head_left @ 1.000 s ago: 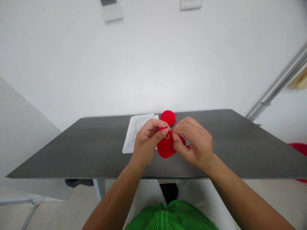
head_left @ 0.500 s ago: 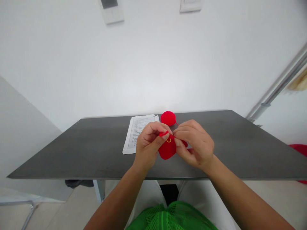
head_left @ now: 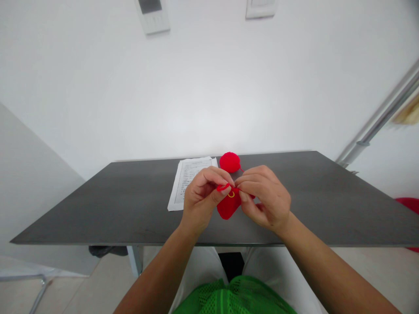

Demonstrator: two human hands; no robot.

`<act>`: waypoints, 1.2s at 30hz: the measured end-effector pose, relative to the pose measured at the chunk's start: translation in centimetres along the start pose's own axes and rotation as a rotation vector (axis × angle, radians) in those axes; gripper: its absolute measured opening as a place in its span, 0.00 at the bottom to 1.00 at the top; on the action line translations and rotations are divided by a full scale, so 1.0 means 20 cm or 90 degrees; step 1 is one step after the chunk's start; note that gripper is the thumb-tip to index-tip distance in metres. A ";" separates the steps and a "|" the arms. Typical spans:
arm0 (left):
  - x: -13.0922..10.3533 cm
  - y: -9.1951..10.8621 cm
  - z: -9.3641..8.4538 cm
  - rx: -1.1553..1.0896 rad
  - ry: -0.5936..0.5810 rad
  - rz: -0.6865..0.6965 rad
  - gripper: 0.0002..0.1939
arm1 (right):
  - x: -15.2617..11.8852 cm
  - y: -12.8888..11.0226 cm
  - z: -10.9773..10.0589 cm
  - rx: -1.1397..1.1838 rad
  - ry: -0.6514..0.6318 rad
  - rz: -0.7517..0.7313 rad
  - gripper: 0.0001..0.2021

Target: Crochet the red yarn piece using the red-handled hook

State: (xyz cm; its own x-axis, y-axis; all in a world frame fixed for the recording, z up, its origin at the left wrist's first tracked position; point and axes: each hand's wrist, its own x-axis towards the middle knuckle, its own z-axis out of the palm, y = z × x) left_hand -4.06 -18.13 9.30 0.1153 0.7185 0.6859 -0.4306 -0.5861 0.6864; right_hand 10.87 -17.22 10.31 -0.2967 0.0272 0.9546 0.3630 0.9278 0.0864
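My left hand [head_left: 203, 196] pinches the upper edge of a small red crochet piece [head_left: 226, 207], with a red strand showing over the thumb tip. Just across from it, my right hand [head_left: 265, 196] has thumb and fingers closed on the same edge, the fingertips of both hands almost meeting. Any slim tool between the right fingers is hidden from view. A yellow loop [head_left: 231, 194], like a stitch marker, sits on the piece near its top. Behind the hands lies a ball of red yarn [head_left: 229, 162], its strand running toward my right hand.
A printed sheet of paper [head_left: 178, 187] lies left of the hands on the dark grey table [head_left: 131, 200]. The white wall [head_left: 209, 87] rises behind the table's far edge. A metal pole [head_left: 389, 111] slants at the right.
The red piece has tilted slightly and its lower end has narrowed in view. Both hands keep their pinch and have shifted only a little.
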 end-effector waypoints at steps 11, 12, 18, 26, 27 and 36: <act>0.00 0.01 0.01 0.017 0.052 -0.052 0.04 | -0.01 -0.02 -0.01 0.113 -0.018 0.135 0.06; 0.00 0.01 0.01 0.013 0.053 -0.053 0.04 | -0.01 -0.03 -0.01 0.128 -0.017 0.143 0.06; 0.00 0.01 0.01 -0.007 0.037 -0.039 0.03 | 0.00 -0.04 -0.01 0.201 -0.024 0.194 0.07; 0.00 0.01 0.00 0.037 0.031 -0.002 0.03 | -0.01 -0.06 -0.01 0.258 0.000 0.307 0.06; 0.00 0.01 0.00 0.047 0.033 0.003 0.02 | 0.00 -0.06 0.00 0.258 0.005 0.315 0.05; 0.00 0.01 0.00 0.088 0.039 0.046 0.02 | 0.01 -0.07 0.00 0.191 0.002 0.303 0.05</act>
State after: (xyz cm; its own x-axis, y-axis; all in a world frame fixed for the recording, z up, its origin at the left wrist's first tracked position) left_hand -4.21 -18.22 9.32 0.0318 0.6918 0.7214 -0.3073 -0.6800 0.6657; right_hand 10.42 -18.47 10.40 -0.1593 0.4685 0.8690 0.1893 0.8784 -0.4389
